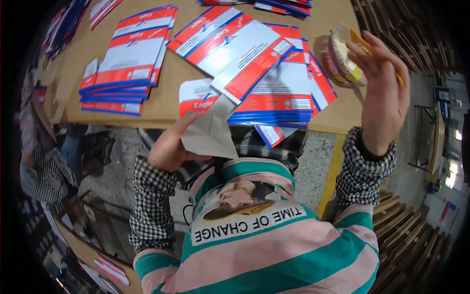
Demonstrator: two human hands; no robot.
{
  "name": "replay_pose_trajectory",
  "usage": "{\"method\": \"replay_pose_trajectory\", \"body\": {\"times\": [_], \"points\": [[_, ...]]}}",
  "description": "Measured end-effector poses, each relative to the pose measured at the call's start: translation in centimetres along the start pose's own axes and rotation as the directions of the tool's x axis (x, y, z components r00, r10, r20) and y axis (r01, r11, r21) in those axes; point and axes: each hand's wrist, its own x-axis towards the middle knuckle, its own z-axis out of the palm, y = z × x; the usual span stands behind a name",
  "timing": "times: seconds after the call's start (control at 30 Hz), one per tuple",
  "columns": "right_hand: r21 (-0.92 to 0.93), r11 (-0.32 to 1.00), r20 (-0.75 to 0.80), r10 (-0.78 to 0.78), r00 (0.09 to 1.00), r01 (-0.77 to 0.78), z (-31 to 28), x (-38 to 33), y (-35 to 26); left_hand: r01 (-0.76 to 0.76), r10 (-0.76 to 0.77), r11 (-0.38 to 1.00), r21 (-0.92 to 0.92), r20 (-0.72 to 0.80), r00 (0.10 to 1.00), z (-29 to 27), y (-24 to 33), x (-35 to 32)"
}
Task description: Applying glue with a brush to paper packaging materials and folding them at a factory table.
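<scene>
My left hand is closed on the edge of a folded grey-white cardboard piece, its plain side up, at the table's near edge. One end of that piece meets the printed flat cartons. My right hand is raised at the right with its fingers bent round a thin yellow-orange tool, whose kind I cannot make out. Beside those fingers stands a round tub with cream-coloured stuff on it. Red, white and blue flat cartons lie overlapping in front of me, some jutting past the table edge.
A neat stack of the same cartons lies to the left on the brown table, with more bundles along its far side. Piled cardboard sheets stand at the right. Another person is at the far left.
</scene>
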Motion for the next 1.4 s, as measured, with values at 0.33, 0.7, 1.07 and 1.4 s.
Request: {"method": "replay_pose_trajectory", "body": {"times": [0.33, 0.7, 1.07, 1.4], "points": [[-0.554, 0.733, 0.641, 0.074, 0.764, 0.394, 15.6, 0.8, 9.3, -0.048, 0.049, 0.999, 0.009, -0.113, 0.992, 0.4, -0.1, -0.3], [-0.683, 0.360, 0.729, 0.377, 0.571, 0.635, 19.8, -0.8, 9.8, -0.098, 0.100, 0.995, 0.028, -0.078, 0.992, -0.9, -1.1, -0.1], [-0.656, 0.485, 0.749, 0.327, 0.576, 0.578, 18.8, 1.6, 9.5, -0.094, 0.097, 0.994, 0.060, -0.044, 0.994, -1.2, -0.7, 0.3], [-0.593, 0.530, 0.772, 0.162, 0.614, 0.606, 17.0, 4.2, 9.1, -0.067, 0.080, 0.988, 0.136, -0.095, 0.992, -0.8, 0.1, -0.1]]}}
